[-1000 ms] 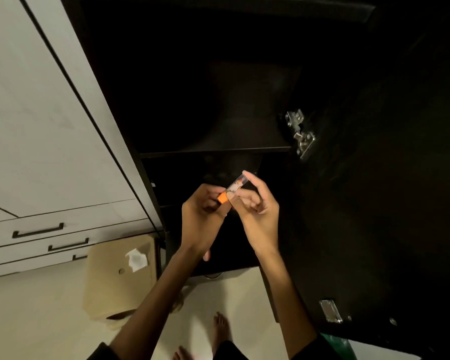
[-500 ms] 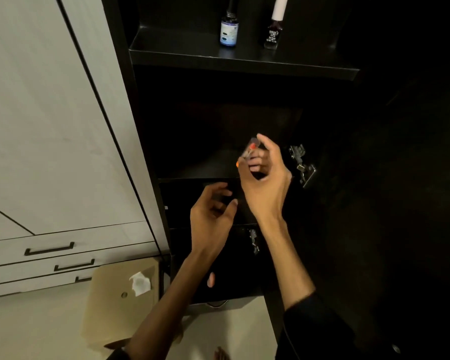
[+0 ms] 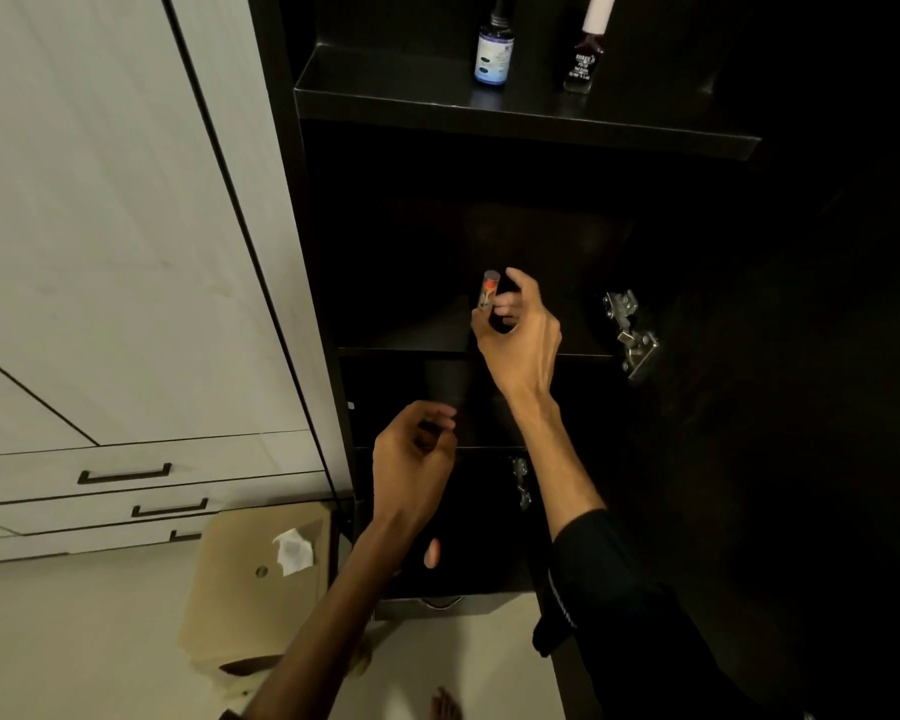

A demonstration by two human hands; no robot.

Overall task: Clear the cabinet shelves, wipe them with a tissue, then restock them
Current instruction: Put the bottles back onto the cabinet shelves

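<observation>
My right hand (image 3: 520, 340) holds a small clear tube with an orange end (image 3: 488, 291) upright, just above the dark middle shelf (image 3: 411, 335) of the black cabinet. My left hand (image 3: 411, 459) hovers lower, in front of the shelf below, fingers loosely curled with nothing visible in them. On the upper shelf (image 3: 515, 114) stand a small blue-labelled bottle (image 3: 493, 54) and a dark bottle with a white cap (image 3: 585, 59). A crumpled white tissue (image 3: 294, 550) lies on a tan stool.
The tan stool (image 3: 240, 605) stands on the pale floor left of the cabinet. White drawers with black handles (image 3: 124, 475) fill the left side. The open dark cabinet door with metal hinges (image 3: 630, 332) is at the right. Bare toes (image 3: 445, 706) show at the bottom.
My right hand has carried the tube up and away from my left hand to the middle shelf. My left hand let go of it and dropped lower. The view tilted upward, showing the upper shelf.
</observation>
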